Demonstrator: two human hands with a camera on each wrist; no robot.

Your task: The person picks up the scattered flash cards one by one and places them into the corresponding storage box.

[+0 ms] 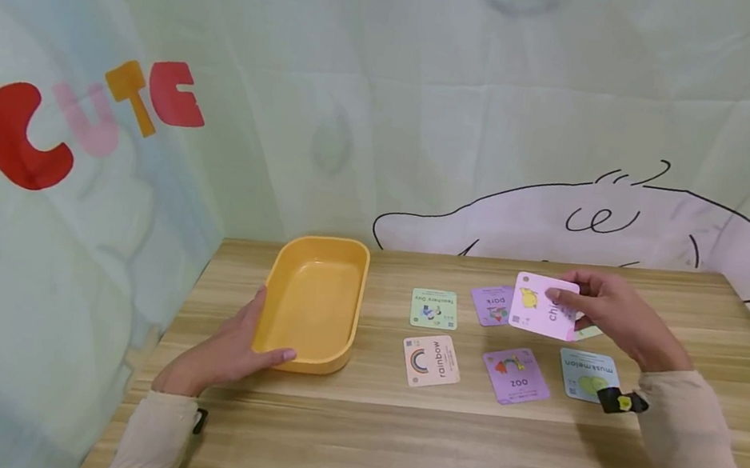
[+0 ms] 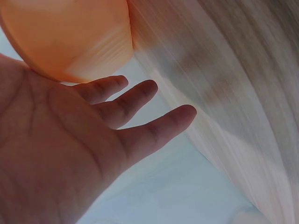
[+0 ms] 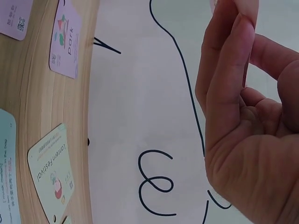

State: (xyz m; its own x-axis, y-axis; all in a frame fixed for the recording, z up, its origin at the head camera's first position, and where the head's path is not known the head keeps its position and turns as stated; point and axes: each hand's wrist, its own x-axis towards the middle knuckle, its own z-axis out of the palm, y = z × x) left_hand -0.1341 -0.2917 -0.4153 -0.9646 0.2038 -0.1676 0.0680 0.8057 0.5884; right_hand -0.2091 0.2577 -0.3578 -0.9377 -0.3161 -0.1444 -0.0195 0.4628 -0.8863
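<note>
Pale printed cloth backdrop (image 1: 371, 64) behind the bench (image 1: 343, 448); CUTE lettering (image 1: 30, 136) at left, black-line drawing (image 1: 603, 216) low at right. Cards in two loose rows: Teachers' Day card (image 1: 434, 309), park card (image 1: 487, 303) and Lantern Festival card (image 3: 51, 175) far; rainbow card (image 1: 432, 361), zoo card (image 1: 515, 376) and muskmelon card (image 1: 589, 371) near. In the head view the right hand (image 1: 614, 310) and its card block most of the Lantern Festival card; right wrist view shows it lying flat

Bench top streaked with wood grain. Cards thin, squarish, round-cornered. Yellow tray (image 1: 314, 298) smooth, shallow, a rounded rectangle, left of all cards

Left hand (image 1: 230, 346) at tray's near left corner: fingers extended and parted, thumb over the near rim, resting loosely. Right hand pinches the pink chick card (image 1: 530, 307), raised above the bench, thumb across its face, covering part of the word
</note>
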